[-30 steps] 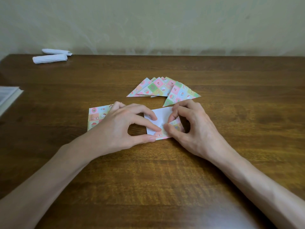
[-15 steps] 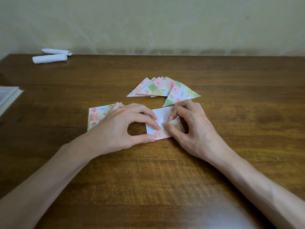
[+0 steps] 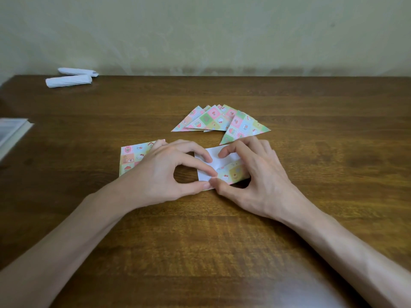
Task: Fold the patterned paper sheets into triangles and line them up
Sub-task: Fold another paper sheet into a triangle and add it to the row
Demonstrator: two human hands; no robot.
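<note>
**Mid-fold: line the corner up before you crease**

You've got the sheet (image 3: 226, 161) white side up on the bench (image 3: 222, 252), right in front of you. It sits between the stack of unfolded sheets (image 3: 131, 156) on your left and the finished triangles (image 3: 213, 121) fanned out just beyond.

Your left hand (image 3: 162, 172) has curled fingers (image 3: 195, 162) pinching the near left edge. Your right hand (image 3: 258, 174) pinches the patterned flap (image 3: 233, 174) that's folded over.

Looks to me like the diagonal is only partway there. I'd pin the sheet with the left hand and bring the flap's corner exactly onto the opposite corner. Only then run a fingertip along the fold. If you crease early, the triangle will come out lopsided.

That dark wood top looks pretty smooth, so I'd guess the paper slides if you let go.

As for the room, there's a plain pale wall (image 3: 200, 30) behind, two white rolls (image 3: 69, 81) at the far left, and what might be a book (image 3: 11, 132) at the left edge.
</note>
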